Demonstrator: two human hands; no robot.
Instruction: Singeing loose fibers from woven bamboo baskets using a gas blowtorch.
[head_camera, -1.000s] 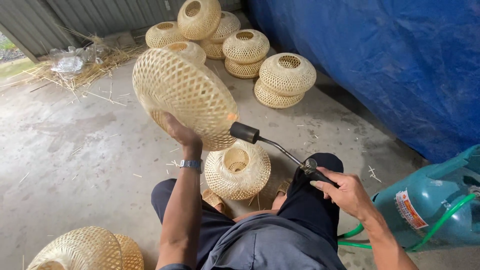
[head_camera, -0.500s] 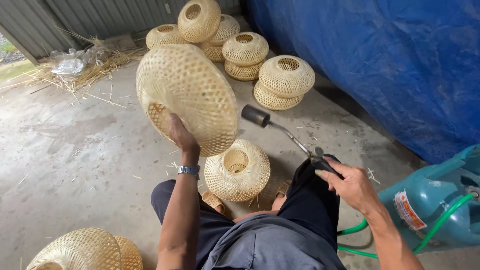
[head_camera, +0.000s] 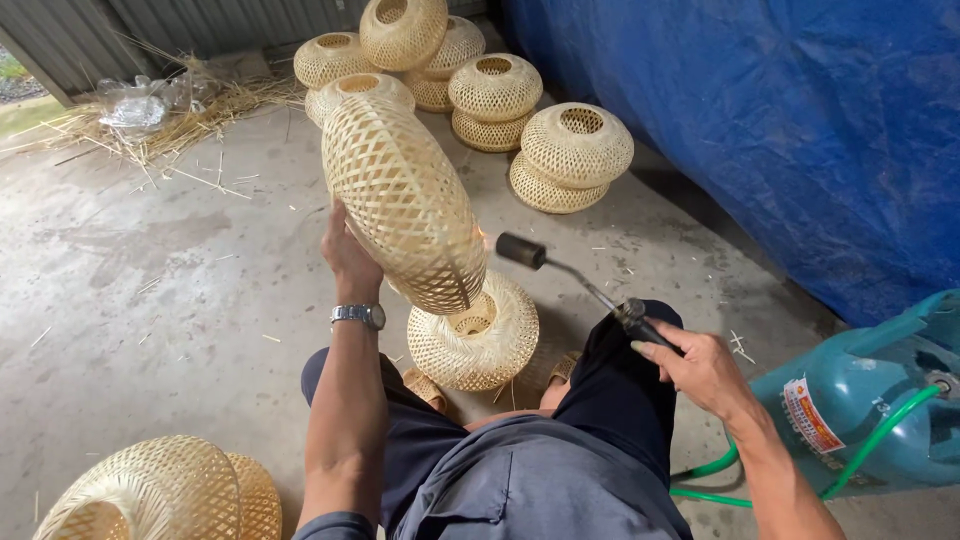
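Note:
My left hand (head_camera: 350, 255) grips a woven bamboo lampshade (head_camera: 405, 200) from behind and holds it up, turned edge-on. My right hand (head_camera: 700, 370) is shut on the handle of a gas torch (head_camera: 575, 278). The torch's black nozzle points at the right side of the held lampshade, with a small flame at the weave. A second woven lampshade (head_camera: 475, 335) sits on the floor between my knees, just under the held one.
A stack of several woven lampshades (head_camera: 480, 90) stands at the back. Two more lampshades (head_camera: 160, 495) lie at the lower left. A teal gas cylinder (head_camera: 870, 400) with a green hose (head_camera: 720, 480) lies at right. A blue tarp (head_camera: 780, 130) hangs behind, straw (head_camera: 170, 120) at upper left.
My left hand has turned the held lampshade from broadside to edge-on. The torch nozzle has come closer to its right side.

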